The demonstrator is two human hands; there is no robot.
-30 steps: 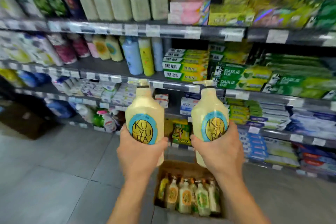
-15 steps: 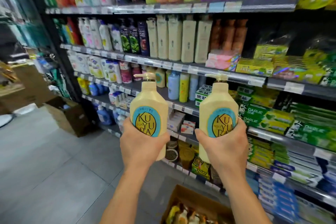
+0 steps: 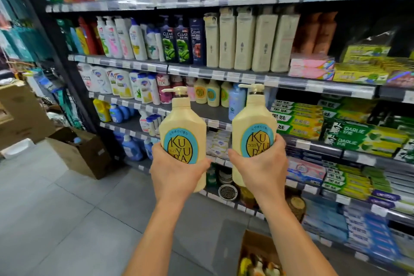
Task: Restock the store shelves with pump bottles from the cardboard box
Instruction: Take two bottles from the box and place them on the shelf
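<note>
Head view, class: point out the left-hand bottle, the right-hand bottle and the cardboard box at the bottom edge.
left-hand bottle [image 3: 181, 145]: head view, label centre.
right-hand bottle [image 3: 257, 141]: head view, label centre.
cardboard box [image 3: 257, 244]: head view, brown wall.

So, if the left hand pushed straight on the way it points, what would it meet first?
Probably the price-tag rail just behind its pump bottle, then the bare shelf board before the small yellow bottles. The left hand looks short of the rail, but depth is unclear.
</note>
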